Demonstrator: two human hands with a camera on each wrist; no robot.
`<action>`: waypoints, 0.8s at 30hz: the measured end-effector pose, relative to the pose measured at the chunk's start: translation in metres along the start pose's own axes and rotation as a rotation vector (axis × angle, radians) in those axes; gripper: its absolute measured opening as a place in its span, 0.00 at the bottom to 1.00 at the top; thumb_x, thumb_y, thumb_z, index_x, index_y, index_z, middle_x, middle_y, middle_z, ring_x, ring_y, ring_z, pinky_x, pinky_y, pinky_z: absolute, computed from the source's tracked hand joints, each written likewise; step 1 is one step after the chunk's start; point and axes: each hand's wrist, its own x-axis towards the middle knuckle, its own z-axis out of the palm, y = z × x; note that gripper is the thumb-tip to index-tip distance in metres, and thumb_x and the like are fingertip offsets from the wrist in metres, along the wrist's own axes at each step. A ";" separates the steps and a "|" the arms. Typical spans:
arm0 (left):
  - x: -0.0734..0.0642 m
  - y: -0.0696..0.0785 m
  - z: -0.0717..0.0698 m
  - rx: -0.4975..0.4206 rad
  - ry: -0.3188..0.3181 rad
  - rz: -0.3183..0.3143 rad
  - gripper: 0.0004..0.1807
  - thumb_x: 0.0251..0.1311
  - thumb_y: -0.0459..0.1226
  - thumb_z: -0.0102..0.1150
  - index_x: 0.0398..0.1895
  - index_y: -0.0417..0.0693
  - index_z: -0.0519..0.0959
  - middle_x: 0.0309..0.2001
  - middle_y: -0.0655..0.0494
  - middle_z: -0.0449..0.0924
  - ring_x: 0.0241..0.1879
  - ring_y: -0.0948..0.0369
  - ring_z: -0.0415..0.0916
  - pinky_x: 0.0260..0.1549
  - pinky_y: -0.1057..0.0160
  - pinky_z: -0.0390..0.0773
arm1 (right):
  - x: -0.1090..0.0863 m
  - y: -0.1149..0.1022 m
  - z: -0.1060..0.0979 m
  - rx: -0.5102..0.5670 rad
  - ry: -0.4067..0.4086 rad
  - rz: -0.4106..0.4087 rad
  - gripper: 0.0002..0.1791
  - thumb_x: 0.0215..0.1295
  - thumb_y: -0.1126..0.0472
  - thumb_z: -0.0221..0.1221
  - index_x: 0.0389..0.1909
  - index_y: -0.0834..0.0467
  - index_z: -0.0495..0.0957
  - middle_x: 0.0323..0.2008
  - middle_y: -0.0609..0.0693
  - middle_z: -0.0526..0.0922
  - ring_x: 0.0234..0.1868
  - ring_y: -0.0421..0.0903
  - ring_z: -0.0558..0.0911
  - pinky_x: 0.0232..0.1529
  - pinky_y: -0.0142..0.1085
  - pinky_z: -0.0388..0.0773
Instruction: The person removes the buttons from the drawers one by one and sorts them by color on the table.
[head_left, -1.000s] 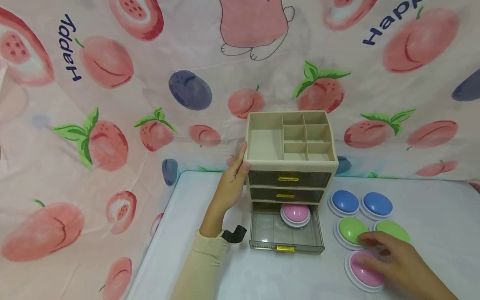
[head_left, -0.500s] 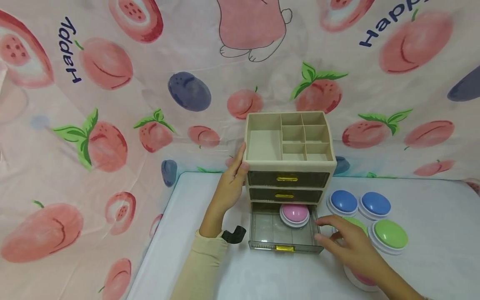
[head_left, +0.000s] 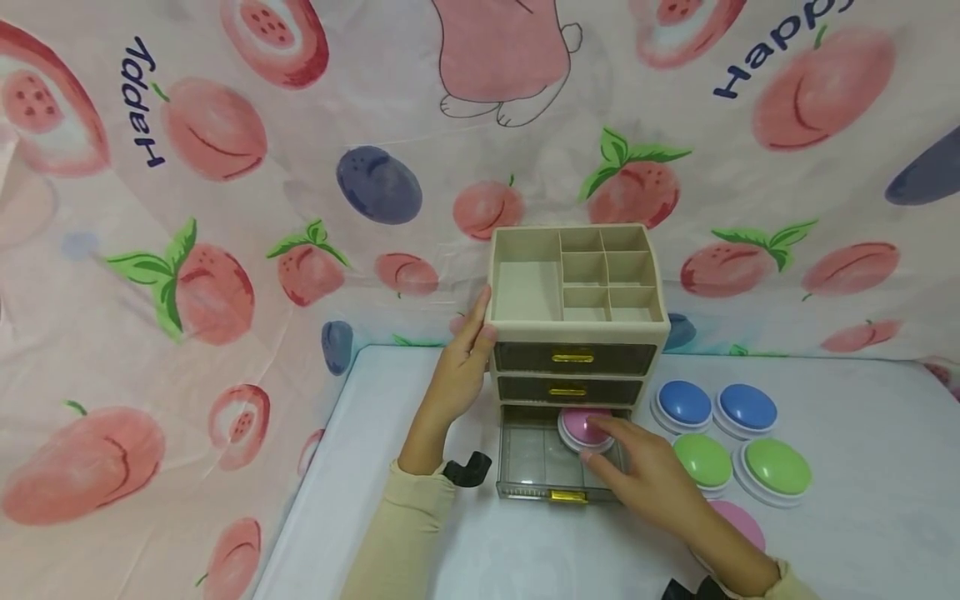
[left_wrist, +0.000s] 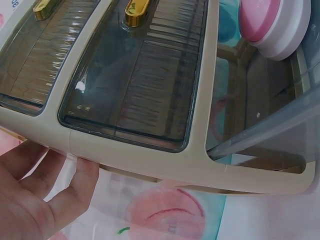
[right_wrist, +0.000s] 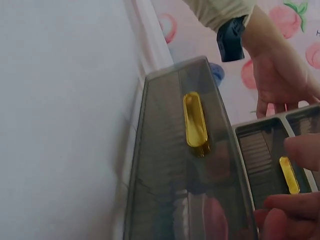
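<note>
A cream desktop drawer organizer (head_left: 577, 331) stands on the white table, its bottom clear-grey drawer (head_left: 525, 458) pulled out. In that drawer sits a pink domed push button (head_left: 581, 425) with a white base. My right hand (head_left: 660, 479) reaches over the drawer's right side, index finger at the pink dome and thumb low near its base; firm contact cannot be made out. My left hand (head_left: 459, 375) rests its fingers along the organizer's left side. The left wrist view shows the pink button (left_wrist: 260, 20) upper right, with no fingers visible around it.
Right of the organizer lie two blue buttons (head_left: 685, 402), two green buttons (head_left: 776, 467) and another pink button (head_left: 738, 525), partly under my right forearm. Two upper drawers with gold handles (head_left: 573, 358) are closed. A fruit-print cloth (head_left: 300, 167) hangs behind.
My right hand has moved left from above the loose green and pink buttons, past the drawer's right edge, to the pink button inside. My left hand has stayed at the organizer's side.
</note>
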 end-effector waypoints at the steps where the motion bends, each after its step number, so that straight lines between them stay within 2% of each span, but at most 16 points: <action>1: 0.000 0.000 0.000 -0.001 0.000 0.001 0.30 0.80 0.54 0.40 0.80 0.81 0.47 0.81 0.71 0.49 0.78 0.61 0.54 0.74 0.46 0.61 | 0.002 0.000 0.000 -0.006 -0.017 0.015 0.28 0.69 0.48 0.66 0.62 0.62 0.79 0.59 0.57 0.84 0.60 0.59 0.83 0.58 0.56 0.79; 8: 0.000 -0.002 0.000 -0.007 -0.002 0.006 0.30 0.80 0.52 0.40 0.81 0.80 0.47 0.80 0.72 0.49 0.76 0.59 0.58 0.72 0.45 0.64 | 0.010 0.002 0.000 -0.088 -0.082 0.039 0.32 0.68 0.44 0.65 0.63 0.62 0.79 0.63 0.62 0.81 0.61 0.61 0.82 0.57 0.57 0.80; 13: 0.000 -0.001 0.000 0.005 -0.002 0.012 0.30 0.79 0.56 0.39 0.80 0.81 0.47 0.81 0.71 0.50 0.76 0.59 0.58 0.72 0.45 0.64 | 0.014 0.001 0.001 -0.157 -0.128 0.051 0.33 0.68 0.41 0.64 0.65 0.60 0.78 0.65 0.64 0.79 0.58 0.63 0.83 0.49 0.57 0.82; 16: 0.000 -0.001 -0.001 0.008 0.000 0.012 0.31 0.78 0.58 0.38 0.80 0.81 0.48 0.81 0.71 0.50 0.78 0.60 0.55 0.73 0.45 0.63 | 0.016 0.001 0.003 -0.213 -0.162 0.069 0.35 0.68 0.40 0.63 0.68 0.58 0.76 0.66 0.63 0.77 0.59 0.63 0.82 0.43 0.57 0.83; 21: 0.000 -0.002 -0.001 0.005 -0.003 0.009 0.31 0.78 0.59 0.38 0.80 0.82 0.47 0.81 0.71 0.50 0.76 0.59 0.59 0.68 0.44 0.68 | 0.019 -0.003 0.007 -0.265 -0.210 0.126 0.37 0.66 0.39 0.64 0.70 0.56 0.75 0.68 0.68 0.73 0.62 0.67 0.79 0.36 0.59 0.82; 24: -0.001 -0.002 0.000 -0.002 -0.004 0.011 0.31 0.78 0.58 0.39 0.80 0.81 0.47 0.81 0.70 0.50 0.75 0.57 0.60 0.66 0.43 0.71 | 0.022 -0.004 0.010 -0.272 -0.220 0.140 0.37 0.66 0.39 0.64 0.70 0.55 0.74 0.68 0.70 0.72 0.59 0.70 0.80 0.35 0.59 0.82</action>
